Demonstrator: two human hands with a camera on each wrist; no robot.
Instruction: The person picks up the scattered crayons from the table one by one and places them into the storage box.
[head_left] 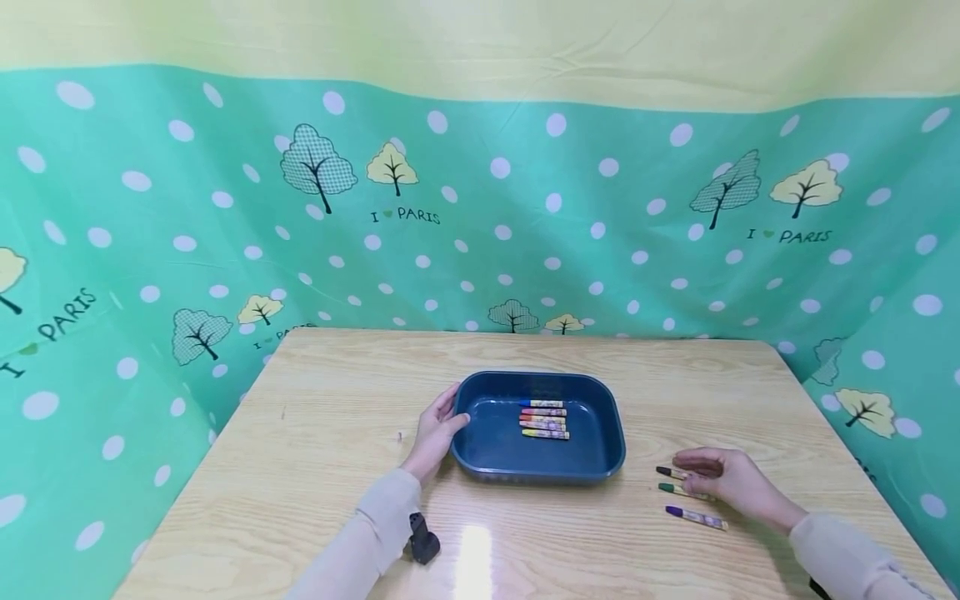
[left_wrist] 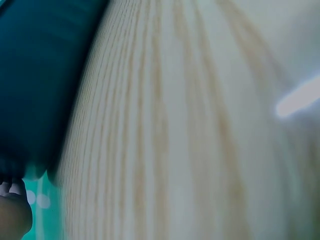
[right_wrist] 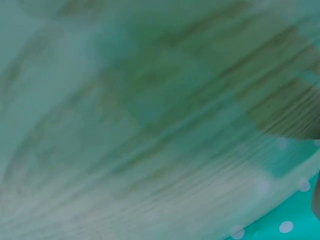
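A dark blue rectangular tray point(head_left: 536, 477) sits on the table, with several crayons point(head_left: 544, 422) lying side by side inside it. My left hand point(head_left: 437, 429) grips its left rim, thumb over the edge and fingers along the outer wall. In the left wrist view the tray's wall point(left_wrist: 40, 80) fills the left side. On the right, a black crayon point(head_left: 666, 472), a green crayon point(head_left: 667, 487) and a purple crayon point(head_left: 696, 517) lie on the table. Over the black and green ones is my right hand point(head_left: 731, 479), its thumb and fingers apart and partly hiding both.
The wood-grain table point(head_left: 337, 392) reaches back to a green dotted curtain point(head_left: 480, 250) that also hangs at both sides. A black wrist device point(head_left: 423, 539) sits by the left sleeve. Light glares off the table's front. The right wrist view is blurred.
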